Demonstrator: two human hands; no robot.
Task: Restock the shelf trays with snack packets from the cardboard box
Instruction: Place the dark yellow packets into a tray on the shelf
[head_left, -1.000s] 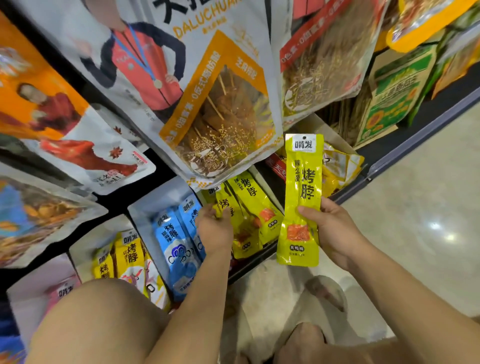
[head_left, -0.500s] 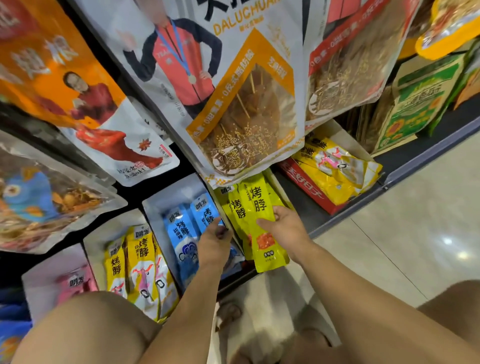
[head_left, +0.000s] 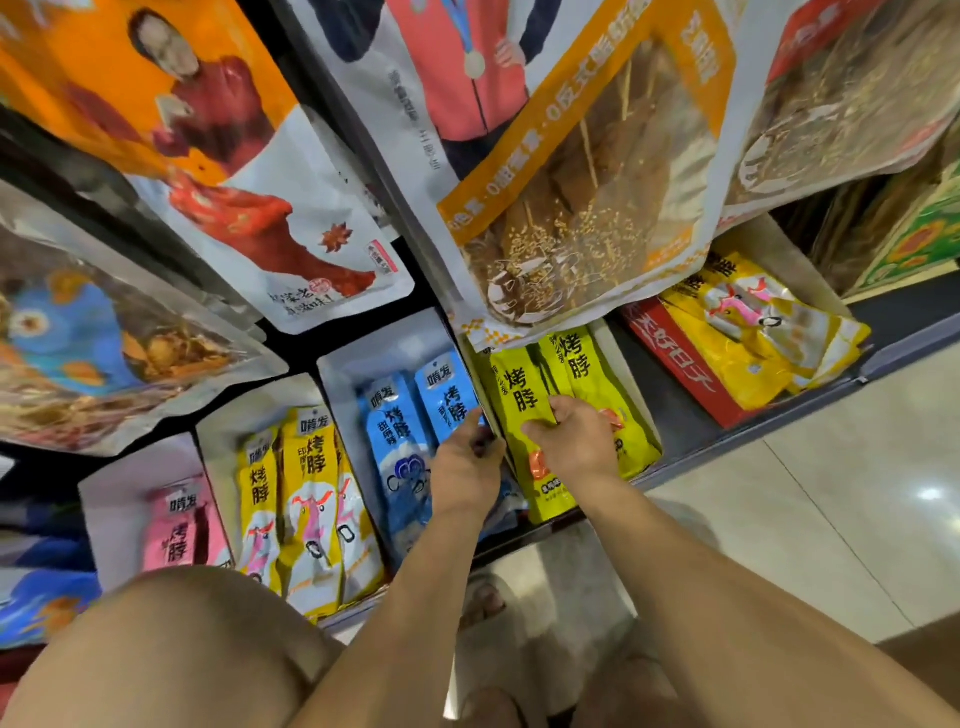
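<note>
Two bare hands work at a low shelf. The right hand curls its fingers and thumb round the middle of a lime-yellow packet. The packet lies in the rightmost white tray, among others of its kind. Its long axis runs near to far. Its printed head points far, tucked beneath a large hanging bag, and its foot overhangs the tray's near edge.

The left hand pinches that tray's left wall, just beside the blue packets. Further left, trays hold yellow packets and pink packets, all lying lengthwise the same way. To the right a red cardboard box holds yellow pouches.

Pale glossy floor tiles lie at the right and carry a reflected light. A bare knee fills the near left. The left fingertips are blurred, and the hanging bags hide the trays' far ends.
</note>
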